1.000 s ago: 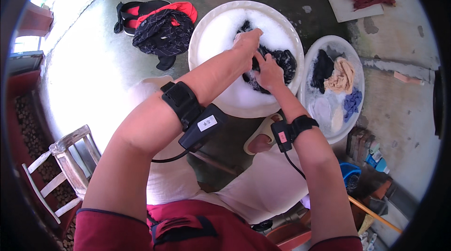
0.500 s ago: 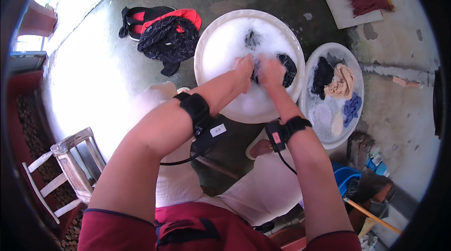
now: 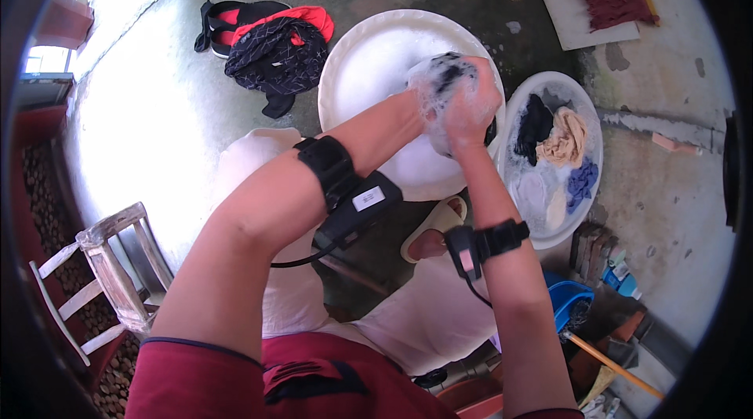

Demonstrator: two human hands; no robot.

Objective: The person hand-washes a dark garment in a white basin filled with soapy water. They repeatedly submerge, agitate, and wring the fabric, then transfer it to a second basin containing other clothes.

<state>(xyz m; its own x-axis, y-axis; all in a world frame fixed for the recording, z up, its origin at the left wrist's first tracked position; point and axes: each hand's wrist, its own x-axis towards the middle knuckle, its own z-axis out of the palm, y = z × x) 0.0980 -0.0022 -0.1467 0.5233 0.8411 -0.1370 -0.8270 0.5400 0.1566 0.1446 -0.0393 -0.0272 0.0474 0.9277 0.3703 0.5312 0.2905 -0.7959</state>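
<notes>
A round white basin full of soapy foam stands on the floor before me. Over its right half my two hands are together, coated in suds. My left hand is closed on a wet black patterned garment, with most of its fingers lost under foam. Next to it, my right hand grips the same cloth, fingers curled round it. More dark fabric shows by the basin's right side, below my right hand. What kind of garment it is, I cannot tell.
Touching the basin's right is an oval white tub with soaking dark, beige and blue clothes. Black and red clothing lies on the floor at the left. A wooden chair stands lower left; a blue dustpan is lower right.
Both hands have come up and closer together, lifting the black garment out of the foam. Suds now cover hands and cloth. The view has shifted slightly.
</notes>
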